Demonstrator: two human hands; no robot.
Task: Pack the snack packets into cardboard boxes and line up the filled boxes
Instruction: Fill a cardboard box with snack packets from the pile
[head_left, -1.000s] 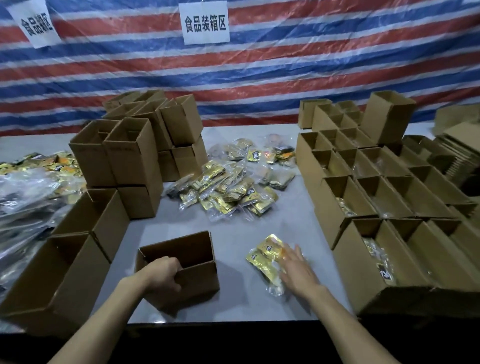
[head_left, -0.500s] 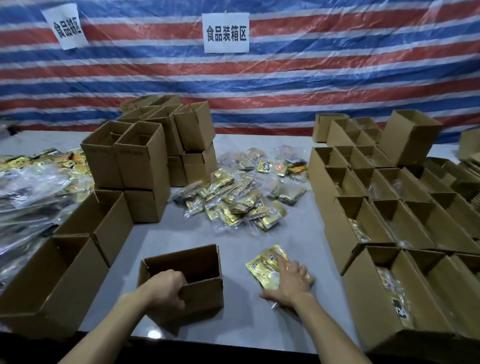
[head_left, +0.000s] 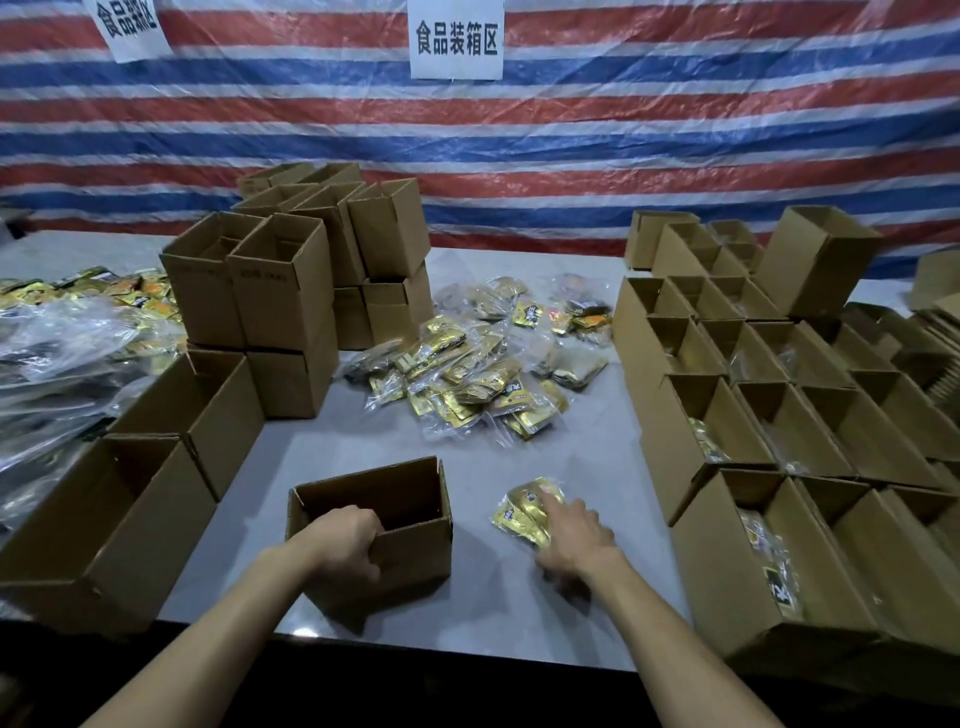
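Note:
An open, empty cardboard box (head_left: 410, 525) stands near the table's front edge. My left hand (head_left: 345, 540) grips its near rim, fingers curled over the edge. To the right lies a small bundle of gold snack packets (head_left: 524, 512) on the grey table. My right hand (head_left: 574, 535) rests on top of the bundle with fingers spread over it. A heap of more gold packets (head_left: 467, 374) lies in the middle of the table. Rows of open boxes (head_left: 779, 415) with packets inside stand on the right.
Stacks of empty boxes (head_left: 280, 291) rise at the back left, with two larger open boxes (head_left: 130, 499) at the near left. Bagged packets (head_left: 62, 332) cover the far left. A striped tarp with paper signs (head_left: 457, 41) hangs behind. Bare table (head_left: 587, 436) shows between heap and rows.
My right hand has slid back toward me over the gold bundle, dragging it slightly nearer. My left hand keeps its grip on the box rim. The camera has tilted up a little.

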